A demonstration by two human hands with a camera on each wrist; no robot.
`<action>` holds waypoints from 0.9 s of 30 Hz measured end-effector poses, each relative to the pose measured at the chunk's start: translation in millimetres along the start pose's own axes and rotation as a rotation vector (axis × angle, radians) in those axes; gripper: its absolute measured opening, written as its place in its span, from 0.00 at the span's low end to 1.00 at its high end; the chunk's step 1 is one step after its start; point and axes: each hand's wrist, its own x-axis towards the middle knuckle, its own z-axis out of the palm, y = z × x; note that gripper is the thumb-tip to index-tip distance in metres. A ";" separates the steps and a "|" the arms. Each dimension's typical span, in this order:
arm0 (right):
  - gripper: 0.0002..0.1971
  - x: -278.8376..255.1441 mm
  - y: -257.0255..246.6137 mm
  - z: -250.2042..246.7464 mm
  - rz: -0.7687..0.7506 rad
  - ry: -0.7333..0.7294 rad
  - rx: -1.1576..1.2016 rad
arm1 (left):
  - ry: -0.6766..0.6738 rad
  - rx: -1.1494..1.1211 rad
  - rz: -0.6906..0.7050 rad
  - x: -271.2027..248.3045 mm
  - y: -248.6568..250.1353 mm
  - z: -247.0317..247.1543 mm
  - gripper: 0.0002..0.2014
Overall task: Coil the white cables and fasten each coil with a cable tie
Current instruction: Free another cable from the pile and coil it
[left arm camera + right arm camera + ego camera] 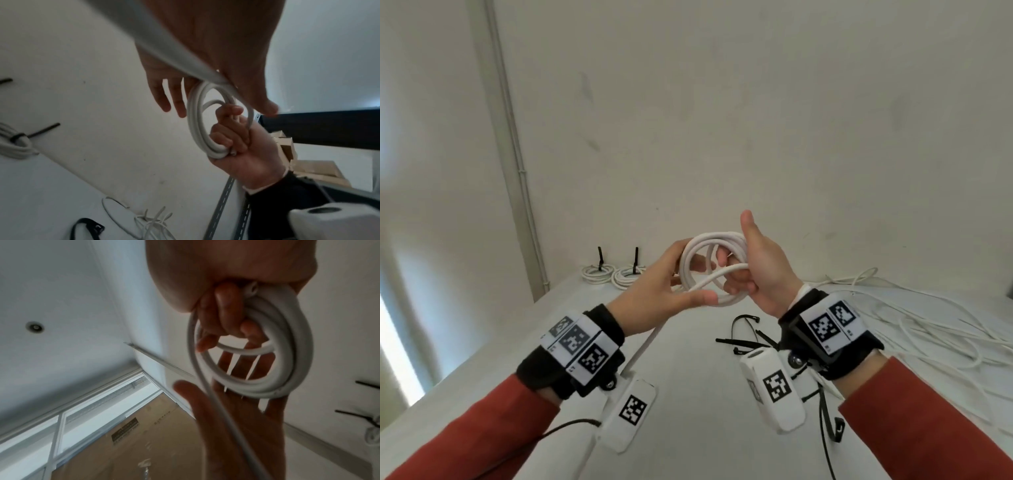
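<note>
White cable coil [714, 270] hangs above the tabletop [688, 370], and I see my right hand [760, 270] grasping it, fingers curled through the loops, thumb up. My left hand [671, 287] lies flat-fingered against the coil's left side, the loose cable tail [643, 346] running down under its palm. Black cable ties [743, 334] lie near on the tabletop; two tied coils [613, 272] sit far left, loose cables [928, 329] right.
</note>
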 end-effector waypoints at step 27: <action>0.14 -9.2 40.2 0.3 -0.458 0.237 -0.243 | 0.335 0.499 0.050 32.5 13.3 11.2 0.17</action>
